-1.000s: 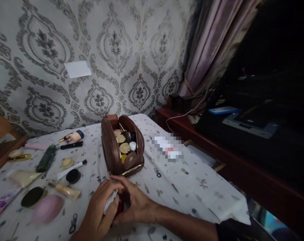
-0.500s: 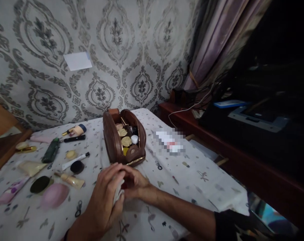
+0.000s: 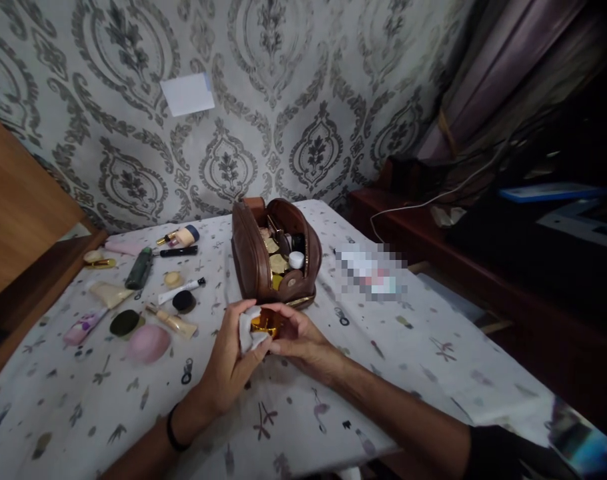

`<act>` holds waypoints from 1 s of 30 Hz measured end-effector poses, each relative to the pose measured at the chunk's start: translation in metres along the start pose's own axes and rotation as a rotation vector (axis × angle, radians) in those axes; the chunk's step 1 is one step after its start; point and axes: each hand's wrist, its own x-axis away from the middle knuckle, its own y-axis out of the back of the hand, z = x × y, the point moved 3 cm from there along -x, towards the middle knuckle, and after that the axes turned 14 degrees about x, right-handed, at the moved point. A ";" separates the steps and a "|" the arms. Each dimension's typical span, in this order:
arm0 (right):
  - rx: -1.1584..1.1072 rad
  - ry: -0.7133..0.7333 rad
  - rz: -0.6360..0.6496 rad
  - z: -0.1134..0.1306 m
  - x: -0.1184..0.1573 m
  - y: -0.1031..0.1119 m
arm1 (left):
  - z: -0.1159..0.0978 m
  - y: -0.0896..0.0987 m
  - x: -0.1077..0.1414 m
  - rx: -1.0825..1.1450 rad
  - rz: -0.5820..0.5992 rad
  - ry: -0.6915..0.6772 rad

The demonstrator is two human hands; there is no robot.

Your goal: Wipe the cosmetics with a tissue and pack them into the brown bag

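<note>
In front of the open brown cosmetic bag [image 3: 243, 260], my two hands meet just above the table. My left hand [image 3: 226, 373] is closed on a crumpled white wipe [image 3: 245, 335], which it presses against a small shiny amber-gold container [image 3: 266, 323]. My right hand [image 3: 303, 341] grips that container from the other side, fingers over its top and thumb below. Fingers and wipe hide part of the container, so its exact kind is unclear. Inside the bag are gold-coloured round pieces and a white-capped item [image 3: 296, 260].
Left on the patterned tablecloth [image 3: 158, 413] lie several cosmetics, among them a pink rounded item [image 3: 149, 343], a dark green bottle [image 3: 139, 269], a black round lid [image 3: 184, 301] and a beige tube [image 3: 110, 294]. A blurred-out item [image 3: 371, 272] lies right of the bag. Wooden furniture [image 3: 28, 193] borders the left.
My hands have turned and parted slightly, so the amber-gold container and the white wipe now show more. The camera view has shifted, moving the whole scene to the right.
</note>
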 end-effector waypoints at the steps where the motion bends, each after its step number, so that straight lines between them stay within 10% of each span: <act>1: -0.005 0.001 0.004 -0.001 0.000 0.000 | -0.001 0.000 0.000 -0.025 -0.004 -0.039; 9: 0.037 -0.047 0.033 -0.002 0.003 0.003 | -0.011 0.003 -0.002 -0.009 -0.040 -0.085; 24: 0.550 0.208 -0.068 0.013 0.008 0.011 | 0.017 -0.008 -0.003 0.618 -0.118 0.467; 30: 0.900 0.427 -0.153 0.030 0.019 0.003 | 0.031 -0.006 -0.001 0.435 -0.149 0.311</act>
